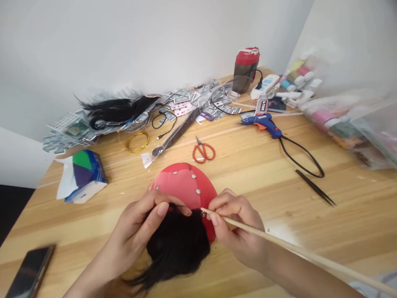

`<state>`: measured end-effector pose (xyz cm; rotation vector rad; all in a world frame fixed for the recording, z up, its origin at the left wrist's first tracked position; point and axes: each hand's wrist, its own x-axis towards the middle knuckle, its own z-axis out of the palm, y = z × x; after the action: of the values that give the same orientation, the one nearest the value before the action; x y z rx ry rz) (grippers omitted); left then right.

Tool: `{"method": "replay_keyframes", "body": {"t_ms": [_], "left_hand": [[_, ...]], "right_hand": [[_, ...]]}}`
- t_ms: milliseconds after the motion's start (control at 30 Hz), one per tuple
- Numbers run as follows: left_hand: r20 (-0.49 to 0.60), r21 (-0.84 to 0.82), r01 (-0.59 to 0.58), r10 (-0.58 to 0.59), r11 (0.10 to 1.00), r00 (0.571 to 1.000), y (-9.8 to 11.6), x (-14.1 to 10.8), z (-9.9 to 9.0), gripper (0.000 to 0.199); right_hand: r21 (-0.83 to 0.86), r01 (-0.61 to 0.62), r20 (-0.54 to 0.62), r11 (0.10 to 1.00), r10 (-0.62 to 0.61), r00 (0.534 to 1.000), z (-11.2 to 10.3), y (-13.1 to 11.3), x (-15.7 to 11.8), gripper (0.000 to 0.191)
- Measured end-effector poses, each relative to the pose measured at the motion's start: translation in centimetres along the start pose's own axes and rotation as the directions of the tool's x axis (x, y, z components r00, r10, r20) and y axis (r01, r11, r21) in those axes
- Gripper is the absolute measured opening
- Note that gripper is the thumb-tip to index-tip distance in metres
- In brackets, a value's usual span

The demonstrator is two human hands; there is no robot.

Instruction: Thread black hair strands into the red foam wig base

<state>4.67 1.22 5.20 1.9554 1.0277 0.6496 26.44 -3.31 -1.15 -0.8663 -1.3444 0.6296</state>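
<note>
Left hand: fingers curl narrowly over a tuft of black hair, pressing it against the form.
Right hand: fingers pinch a long wooden stick, its tip touching the hair's upper edge.
Task's thing: a red oval form with small metal studs lies flat on the wooden surface, under both hands and partly covered by the hair.
Nearby: red-handled scissors lie just beyond the form; a blue glue gun and black tweezers lie to the right.

Varnished wood table; smooth red card; glossy black hair; matt bamboo stick.
</note>
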Motion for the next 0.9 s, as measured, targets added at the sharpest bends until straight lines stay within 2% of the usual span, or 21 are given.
{"method": "replay_keyframes", "body": {"t_ms": [133,267,367,467,567,667,733,833,900], "left_hand": [[-0.028,0.022,-0.001,0.002,1.0,1.0,0.2,0.1,0.1,0.029],[-0.082,-0.027,0.016,-0.018,0.999,0.997,0.2,0.2,0.5,0.027],[-0.159,-0.082,0.072,-0.084,0.994,0.984,0.1,0.2,0.9,0.026],[-0.208,-0.07,0.097,-0.109,0.993,0.972,-0.1,-0.1,1.1,0.026],[-0.161,0.019,0.065,-0.061,0.998,0.985,-0.5,-0.5,0.8,0.025],[-0.071,0.12,-0.036,0.044,0.992,0.996,-0.8,-0.9,0.4,0.025],[-0.049,0.179,-0.088,0.098,0.98,0.994,-0.8,-1.0,0.4,0.026],[-0.133,0.166,-0.03,0.053,0.986,0.99,-0.6,-0.8,0.9,0.023],[-0.23,0.076,0.035,-0.017,0.996,0.973,-0.5,-0.5,1.3,0.024]], "right_hand": [[0.049,-0.068,0.033,0.996,0.066,0.997,-0.1,0.0,0.0,0.023],[0.041,-0.058,0.026,0.997,0.057,0.998,0.1,-0.1,0.0,0.023],[0.006,0.029,0.031,1.0,-0.03,0.999,0.1,0.0,0.1,0.027],[-0.077,0.178,0.106,0.981,-0.17,0.98,0.0,0.3,0.1,0.032],[-0.161,0.257,0.18,0.953,-0.227,0.957,-0.2,0.7,-0.1,0.032],[-0.214,0.292,0.204,0.932,-0.25,0.947,-0.5,0.9,-0.2,0.03],[-0.237,0.339,0.249,0.91,-0.281,0.927,-0.7,0.9,-0.1,0.03],[-0.236,0.4,0.318,0.886,-0.319,0.893,-0.9,0.7,0.1,0.028],[-0.211,0.391,0.295,0.896,-0.323,0.899,-0.8,0.6,0.2,0.028]]}}
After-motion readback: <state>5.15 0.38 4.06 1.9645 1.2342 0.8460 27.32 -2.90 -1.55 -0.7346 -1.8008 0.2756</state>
